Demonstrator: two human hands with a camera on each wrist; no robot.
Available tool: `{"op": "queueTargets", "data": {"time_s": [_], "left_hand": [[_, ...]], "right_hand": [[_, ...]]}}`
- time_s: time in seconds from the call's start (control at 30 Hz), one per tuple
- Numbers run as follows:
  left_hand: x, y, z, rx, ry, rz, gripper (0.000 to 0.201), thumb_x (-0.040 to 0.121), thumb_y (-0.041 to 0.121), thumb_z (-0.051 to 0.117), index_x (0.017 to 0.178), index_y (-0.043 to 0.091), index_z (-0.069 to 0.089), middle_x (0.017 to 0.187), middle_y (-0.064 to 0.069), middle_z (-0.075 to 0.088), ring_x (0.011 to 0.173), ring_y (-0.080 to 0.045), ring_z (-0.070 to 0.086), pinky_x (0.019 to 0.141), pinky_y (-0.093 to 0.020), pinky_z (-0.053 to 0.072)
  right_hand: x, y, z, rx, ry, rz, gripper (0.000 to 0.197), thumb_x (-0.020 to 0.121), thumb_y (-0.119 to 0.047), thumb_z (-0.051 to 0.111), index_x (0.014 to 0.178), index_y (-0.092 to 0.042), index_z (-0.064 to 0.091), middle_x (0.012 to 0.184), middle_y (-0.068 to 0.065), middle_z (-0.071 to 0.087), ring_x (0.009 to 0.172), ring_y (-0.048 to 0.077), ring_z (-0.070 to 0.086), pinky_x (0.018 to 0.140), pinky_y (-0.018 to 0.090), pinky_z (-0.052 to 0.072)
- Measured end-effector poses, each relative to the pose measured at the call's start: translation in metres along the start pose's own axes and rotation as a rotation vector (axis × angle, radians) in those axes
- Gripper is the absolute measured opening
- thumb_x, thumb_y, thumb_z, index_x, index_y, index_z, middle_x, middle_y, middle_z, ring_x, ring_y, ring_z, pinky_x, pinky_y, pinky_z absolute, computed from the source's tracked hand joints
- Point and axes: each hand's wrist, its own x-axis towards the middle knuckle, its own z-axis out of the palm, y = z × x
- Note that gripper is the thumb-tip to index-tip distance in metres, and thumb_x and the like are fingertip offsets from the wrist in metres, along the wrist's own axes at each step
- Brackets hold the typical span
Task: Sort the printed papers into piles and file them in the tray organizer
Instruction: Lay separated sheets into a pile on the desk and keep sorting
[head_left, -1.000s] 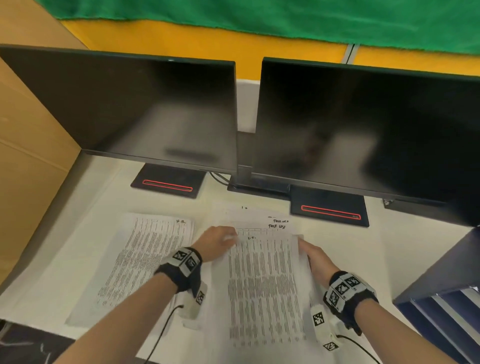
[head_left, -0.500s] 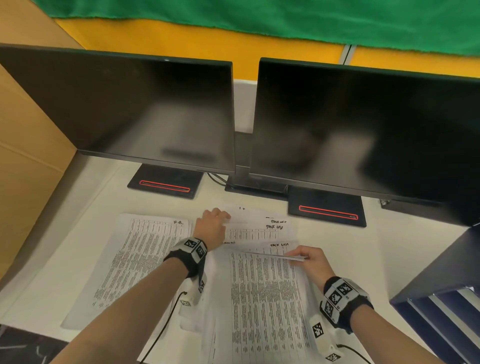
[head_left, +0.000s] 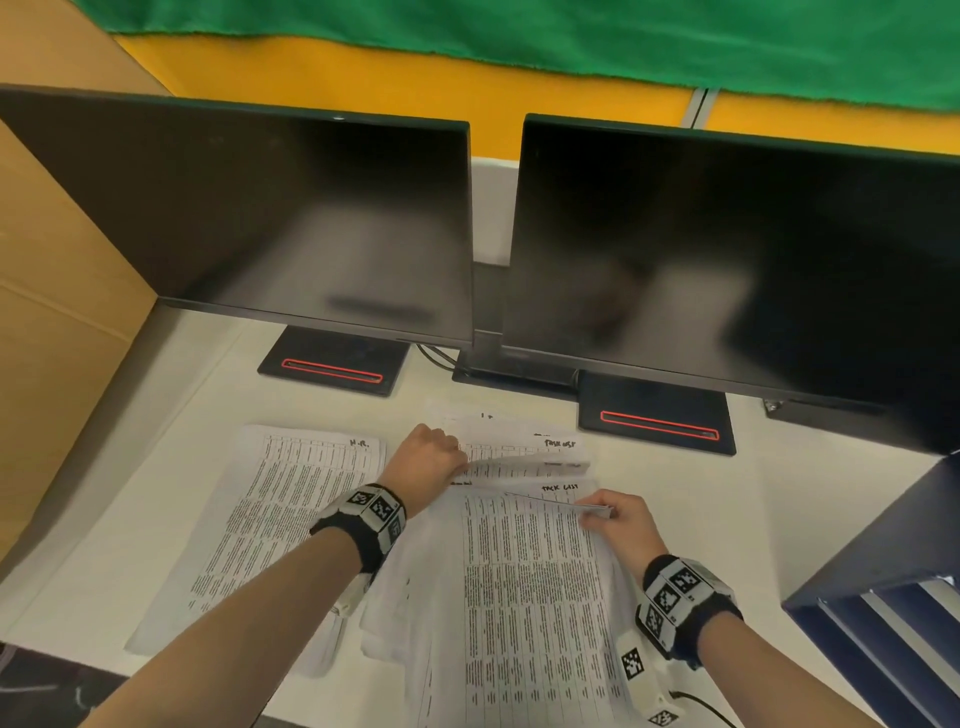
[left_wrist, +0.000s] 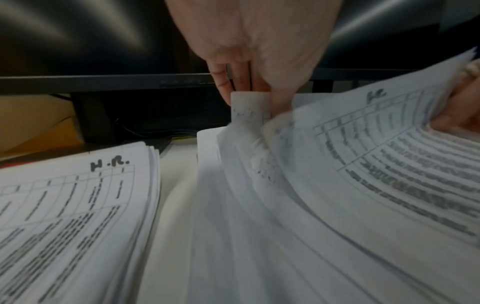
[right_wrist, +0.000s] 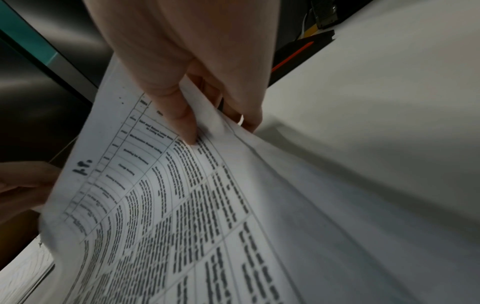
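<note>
My left fingers (left_wrist: 221, 82) curl down and pinch the far left corner of a raised sheet (head_left: 519, 460), thumb against the rolled paper edge, so my left hand (head_left: 428, 460) grips it just beyond the middle stack of printed papers (head_left: 530, 597). My right hand (head_left: 621, 522) pinches the far right corner of the top sheets of that stack, thumb (right_wrist: 182, 123) on the printed face and the other fingers curled underneath. Both forearms reach straight forward from the near edge of the tabletop (head_left: 171, 467), wrists banded, left wrist a little farther out than the right.

The stack lies at the middle of the tabletop, toward the near edge. A second pile marked "H.R." (head_left: 280, 519) lies flat toward the left edge, just beside my left forearm. The dark blue tray organizer (head_left: 883, 587) stands at the near right corner, cut off by the frame edge, so I cannot make out what its shelves hold. Handwritten headings on the middle sheets are too smeared to read with certainty, and the left wrist view is blurred. Two dark monitors (head_left: 291, 223) line the far edge.
</note>
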Motion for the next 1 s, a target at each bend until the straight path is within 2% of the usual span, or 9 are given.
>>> {"op": "queueTargets", "data": {"time_s": [0.17,0.27,0.43,0.53,0.6,0.7,0.8,0.93,1.0], "left_hand": [[-0.015,0.006,0.001,-0.402,0.063,-0.110,0.022,0.087,0.020,0.064,0.107,0.026,0.071,0.105,-0.003,0.061,0.092,-0.021,0.059,0.080,-0.030,0.050],[-0.017,0.006,-0.001,-0.667,-0.030,-0.179,0.020,0.093,0.021,0.056,0.104,0.022,0.073,0.103,0.000,0.060,0.093,-0.016,0.061,0.088,-0.030,0.048],[-0.010,-0.003,-0.005,-0.789,-0.193,-0.241,0.017,0.091,0.022,0.059,0.100,0.020,0.073,0.119,0.000,0.055,0.104,-0.011,0.053,0.098,-0.031,0.044],[-0.002,-0.009,-0.011,-1.018,-0.166,-0.454,0.025,0.096,0.026,0.049,0.113,0.018,0.066,0.130,0.001,0.049,0.112,-0.012,0.048,0.093,-0.024,0.041],[0.003,-0.017,-0.010,-1.056,-0.112,-0.625,0.028,0.099,0.015,0.040,0.115,0.012,0.063,0.126,-0.006,0.057,0.108,-0.022,0.056,0.080,-0.023,0.046],[0.009,-0.025,-0.008,-0.906,-0.242,-0.596,0.021,0.092,0.007,0.050,0.107,0.009,0.065,0.108,-0.006,0.064,0.095,-0.022,0.061,0.059,-0.020,0.053],[0.012,-0.026,-0.010,-0.664,-0.369,-0.480,0.019,0.085,0.020,0.065,0.103,0.014,0.068,0.104,-0.005,0.066,0.092,-0.019,0.059,0.075,-0.022,0.045],[0.011,-0.018,-0.013,-0.619,-0.262,-0.356,0.012,0.086,0.023,0.065,0.095,0.017,0.072,0.093,0.002,0.066,0.081,-0.009,0.052,0.081,-0.024,0.045],[0.005,-0.016,-0.016,-0.761,-0.167,-0.292,0.008,0.086,0.019,0.065,0.089,0.018,0.072,0.086,0.010,0.063,0.078,0.000,0.052,0.077,-0.014,0.042]], "right_hand": [[-0.001,0.003,0.002,-0.072,0.065,-0.038,0.029,0.079,0.003,0.065,0.075,-0.026,0.069,0.096,0.003,0.063,0.093,0.017,0.057,0.084,0.027,0.043],[-0.003,-0.001,0.005,-0.049,0.074,-0.053,0.035,0.078,0.007,0.063,0.075,-0.028,0.069,0.099,-0.009,0.054,0.092,0.004,0.052,0.092,0.025,0.038],[-0.001,0.002,0.005,-0.017,0.032,-0.036,0.031,0.078,0.007,0.064,0.074,-0.023,0.072,0.091,-0.002,0.068,0.094,0.017,0.061,0.089,0.031,0.047],[0.000,0.001,0.005,0.008,0.025,-0.028,0.030,0.077,0.007,0.067,0.072,-0.022,0.074,0.090,0.001,0.072,0.092,0.017,0.064,0.084,0.026,0.048],[0.001,0.001,0.003,0.019,0.017,-0.029,0.030,0.076,0.007,0.069,0.070,-0.022,0.076,0.089,0.004,0.072,0.091,0.020,0.065,0.083,0.028,0.050],[0.000,0.002,0.003,0.018,0.005,-0.018,0.027,0.076,0.005,0.069,0.072,-0.020,0.076,0.090,0.006,0.073,0.092,0.021,0.065,0.087,0.034,0.052],[-0.002,0.002,0.003,0.019,0.000,-0.018,0.026,0.077,0.005,0.068,0.073,-0.019,0.076,0.092,0.005,0.073,0.094,0.021,0.065,0.087,0.032,0.051],[-0.001,0.002,0.003,0.014,0.014,-0.030,0.026,0.079,0.003,0.066,0.076,-0.021,0.075,0.095,0.004,0.072,0.096,0.019,0.063,0.082,0.023,0.046],[-0.001,0.000,0.003,0.007,0.048,-0.033,0.027,0.079,0.003,0.066,0.078,-0.022,0.074,0.099,0.006,0.068,0.096,0.019,0.061,0.080,0.021,0.044]]}}
